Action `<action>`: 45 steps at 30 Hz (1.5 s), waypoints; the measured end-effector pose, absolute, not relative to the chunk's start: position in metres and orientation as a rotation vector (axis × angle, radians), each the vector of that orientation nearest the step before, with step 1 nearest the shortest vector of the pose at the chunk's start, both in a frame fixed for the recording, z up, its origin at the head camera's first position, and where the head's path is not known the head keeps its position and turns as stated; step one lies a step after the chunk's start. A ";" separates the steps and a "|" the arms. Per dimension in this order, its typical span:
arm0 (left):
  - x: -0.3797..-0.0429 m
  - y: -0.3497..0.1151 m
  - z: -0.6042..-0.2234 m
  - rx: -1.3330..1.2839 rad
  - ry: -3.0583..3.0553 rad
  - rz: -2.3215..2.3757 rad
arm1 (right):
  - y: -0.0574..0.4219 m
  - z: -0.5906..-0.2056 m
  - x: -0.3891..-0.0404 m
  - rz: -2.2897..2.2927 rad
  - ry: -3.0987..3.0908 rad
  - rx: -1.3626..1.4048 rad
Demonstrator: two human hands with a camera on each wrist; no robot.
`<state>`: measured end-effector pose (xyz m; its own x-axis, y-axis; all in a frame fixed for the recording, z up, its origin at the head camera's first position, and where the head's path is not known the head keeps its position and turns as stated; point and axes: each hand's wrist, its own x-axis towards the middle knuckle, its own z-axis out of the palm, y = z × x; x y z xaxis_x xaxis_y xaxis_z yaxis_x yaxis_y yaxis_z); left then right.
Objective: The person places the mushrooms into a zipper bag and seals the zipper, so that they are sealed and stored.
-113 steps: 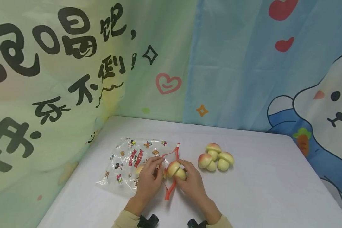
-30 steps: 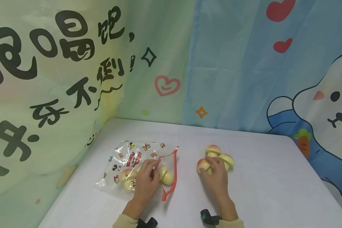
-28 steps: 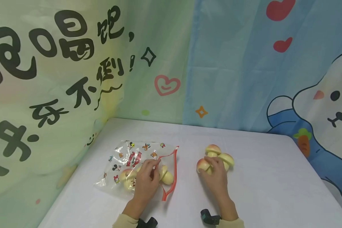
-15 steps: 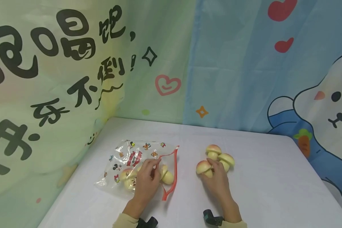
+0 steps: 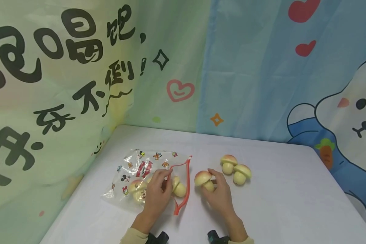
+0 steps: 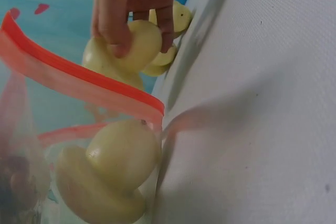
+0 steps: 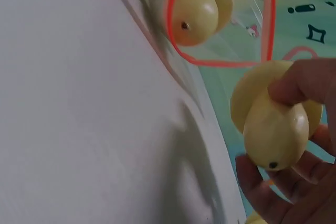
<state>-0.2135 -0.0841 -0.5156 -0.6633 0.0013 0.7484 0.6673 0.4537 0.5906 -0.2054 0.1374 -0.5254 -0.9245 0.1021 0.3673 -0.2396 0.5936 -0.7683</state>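
My right hand (image 5: 221, 198) grips a toy mushroom (image 5: 202, 179) with a pinkish-yellow cap, just right of the bag's mouth. In the right wrist view thumb and fingers are around the mushroom's pale stem (image 7: 275, 135). My left hand (image 5: 158, 195) pinches the upper edge of a clear printed zip bag (image 5: 126, 166) with a red seal strip, and its mouth stands apart, facing right. One mushroom (image 5: 179, 189) lies just inside the mouth. Deeper in the bag, more pale mushroom shapes (image 5: 137, 191) show through the film, partly hidden by the left hand.
Two more mushrooms, one (image 5: 228, 164) behind the other (image 5: 242, 174), stand on the white table (image 5: 292, 189) to the right of my right hand. A printed cloth backdrop (image 5: 241, 84) rises along the table's back and left edges.
My right hand put a mushroom in the bag's mouth, went to the group on the right, took another, and has brought it left towards the bag. The left hand stays at the bag's edge.
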 end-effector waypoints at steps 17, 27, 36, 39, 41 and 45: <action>-0.212 -0.084 -0.516 -0.595 -2.015 -1.247 | 0.102 -0.530 -0.197 1.324 -2.418 0.555; -0.211 -0.084 -0.512 -0.638 -1.967 -1.242 | 0.082 -0.533 -0.193 1.501 -2.347 0.616; -0.210 -0.083 -0.511 -0.635 -1.978 -1.246 | 0.073 -0.511 -0.183 1.679 -2.382 0.606; -0.209 -0.083 -0.511 -0.632 -1.983 -1.242 | 0.071 -0.507 -0.181 1.743 -2.399 0.604; -0.209 -0.083 -0.510 -0.632 -1.982 -1.237 | 0.071 -0.515 -0.183 1.747 -2.413 0.591; -0.208 -0.083 -0.510 -0.627 -1.987 -1.234 | 0.075 -0.531 -0.189 1.727 -2.432 0.582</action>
